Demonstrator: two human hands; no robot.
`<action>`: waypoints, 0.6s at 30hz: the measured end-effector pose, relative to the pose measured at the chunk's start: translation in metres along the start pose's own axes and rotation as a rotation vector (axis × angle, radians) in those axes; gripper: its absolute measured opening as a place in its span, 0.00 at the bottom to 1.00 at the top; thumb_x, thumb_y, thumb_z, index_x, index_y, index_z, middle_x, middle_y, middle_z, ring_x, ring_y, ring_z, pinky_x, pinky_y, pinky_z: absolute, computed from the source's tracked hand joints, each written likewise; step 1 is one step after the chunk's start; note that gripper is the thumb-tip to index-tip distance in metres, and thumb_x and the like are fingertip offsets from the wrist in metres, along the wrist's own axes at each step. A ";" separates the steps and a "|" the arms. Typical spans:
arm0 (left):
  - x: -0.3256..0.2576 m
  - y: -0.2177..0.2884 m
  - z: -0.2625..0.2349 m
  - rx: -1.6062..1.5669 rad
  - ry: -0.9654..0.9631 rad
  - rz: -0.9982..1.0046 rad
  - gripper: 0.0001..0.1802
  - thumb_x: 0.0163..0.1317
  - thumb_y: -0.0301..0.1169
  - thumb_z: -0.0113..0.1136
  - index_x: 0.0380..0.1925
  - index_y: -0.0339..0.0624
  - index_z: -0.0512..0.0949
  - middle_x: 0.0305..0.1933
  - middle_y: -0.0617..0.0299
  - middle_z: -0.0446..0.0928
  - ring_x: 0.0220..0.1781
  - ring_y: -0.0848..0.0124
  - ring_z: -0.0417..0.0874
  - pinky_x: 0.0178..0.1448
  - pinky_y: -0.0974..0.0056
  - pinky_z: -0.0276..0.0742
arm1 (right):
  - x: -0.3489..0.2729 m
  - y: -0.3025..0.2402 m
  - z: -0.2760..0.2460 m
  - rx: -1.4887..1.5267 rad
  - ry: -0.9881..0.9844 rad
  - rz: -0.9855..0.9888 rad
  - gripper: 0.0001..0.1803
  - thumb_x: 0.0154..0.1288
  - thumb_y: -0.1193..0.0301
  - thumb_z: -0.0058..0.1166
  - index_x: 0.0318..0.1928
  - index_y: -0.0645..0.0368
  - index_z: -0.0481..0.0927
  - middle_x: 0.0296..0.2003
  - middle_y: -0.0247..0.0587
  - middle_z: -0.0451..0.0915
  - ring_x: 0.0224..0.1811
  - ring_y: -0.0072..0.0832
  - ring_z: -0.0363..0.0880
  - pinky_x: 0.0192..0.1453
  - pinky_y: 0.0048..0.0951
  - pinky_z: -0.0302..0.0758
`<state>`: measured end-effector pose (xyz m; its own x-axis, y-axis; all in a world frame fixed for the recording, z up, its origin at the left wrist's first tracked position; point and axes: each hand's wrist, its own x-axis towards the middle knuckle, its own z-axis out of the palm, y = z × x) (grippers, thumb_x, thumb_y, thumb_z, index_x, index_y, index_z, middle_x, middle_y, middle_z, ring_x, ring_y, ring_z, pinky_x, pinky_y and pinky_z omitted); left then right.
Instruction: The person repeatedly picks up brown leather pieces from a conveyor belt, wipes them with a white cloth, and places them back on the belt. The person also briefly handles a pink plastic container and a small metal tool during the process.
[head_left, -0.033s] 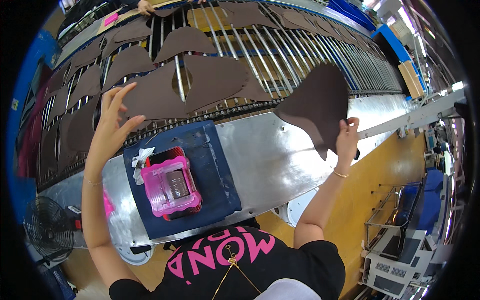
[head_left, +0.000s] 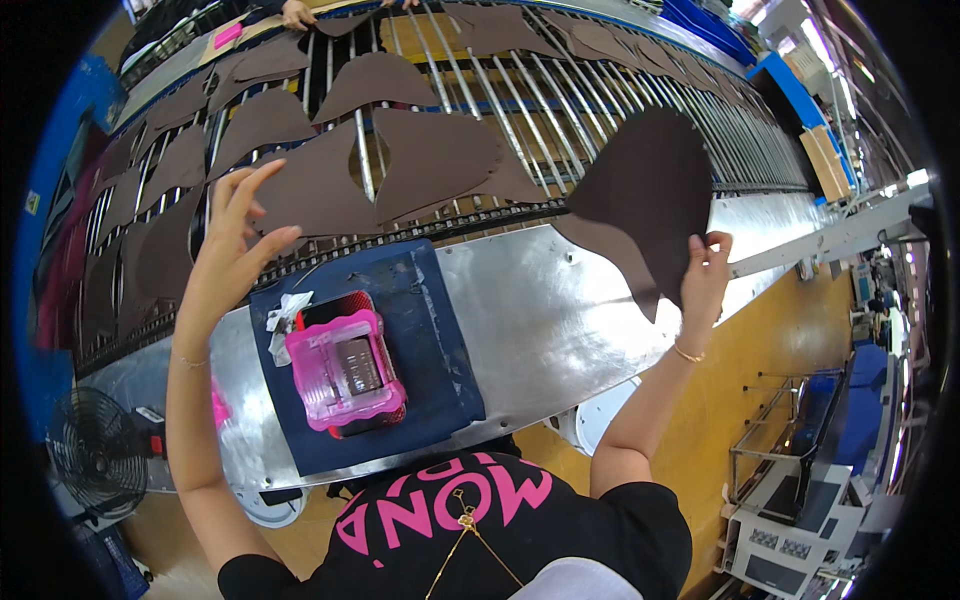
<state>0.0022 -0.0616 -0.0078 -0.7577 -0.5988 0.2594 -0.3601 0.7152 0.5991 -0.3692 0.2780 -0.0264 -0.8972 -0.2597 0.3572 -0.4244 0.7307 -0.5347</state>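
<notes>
My right hand (head_left: 708,272) pinches the edge of dark brown cut pieces, flat and curved like shoe-upper panels. The top piece (head_left: 650,175) is darker. A lighter brown piece (head_left: 615,255) shows beneath it, overlapping. They hang raised over the metal table edge and the rollers. My left hand (head_left: 232,235) is empty, fingers apart, above the near left side of the roller conveyor (head_left: 480,90). Close to its fingertips lies a large brown piece (head_left: 310,190), and another brown piece (head_left: 430,160) rests to the right of that one. Whether the left fingertips touch anything, I cannot tell.
On the metal table (head_left: 530,310) a dark blue mat (head_left: 440,370) carries a pink and red plastic basket (head_left: 345,385) and crumpled white paper (head_left: 285,320). A black fan (head_left: 95,440) stands lower left. Another person's hand (head_left: 297,14) is at the far side. A metal arm (head_left: 830,238) reaches in from the right.
My right hand and the held brown pieces have shifted slightly right, and more of the lighter lower piece shows. My left hand has moved a little to the right, still spread.
</notes>
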 end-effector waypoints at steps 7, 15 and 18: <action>0.005 0.039 0.017 -0.650 -0.024 -0.012 0.30 0.61 0.37 0.63 0.61 0.40 0.68 0.52 0.62 0.71 0.46 0.74 0.77 0.45 0.70 0.74 | -0.033 -0.119 0.000 1.020 -0.155 -0.432 0.12 0.67 0.73 0.56 0.41 0.59 0.64 0.30 0.29 0.72 0.30 0.11 0.65 0.37 0.11 0.63; -0.081 0.012 -0.077 -0.531 0.420 -0.192 0.14 0.68 0.34 0.55 0.44 0.32 0.75 0.19 0.62 0.75 0.19 0.77 0.79 0.20 0.76 0.69 | -0.113 -0.195 0.066 0.852 -0.768 -0.645 0.12 0.56 0.71 0.66 0.34 0.67 0.80 0.27 0.47 0.83 0.25 0.33 0.82 0.30 0.27 0.75; -0.133 -0.008 -0.095 -0.307 0.539 -0.245 0.13 0.67 0.33 0.56 0.43 0.32 0.77 0.21 0.63 0.76 0.22 0.78 0.79 0.22 0.76 0.68 | -0.144 -0.207 0.084 0.823 -0.868 -0.858 0.10 0.58 0.70 0.64 0.36 0.63 0.80 0.27 0.47 0.82 0.26 0.41 0.82 0.29 0.30 0.74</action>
<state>0.1574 -0.0221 0.0243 -0.2666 -0.8844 0.3832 -0.2556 0.4482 0.8566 -0.1627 0.1110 -0.0320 -0.0050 -0.9249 0.3803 -0.5342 -0.3190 -0.7828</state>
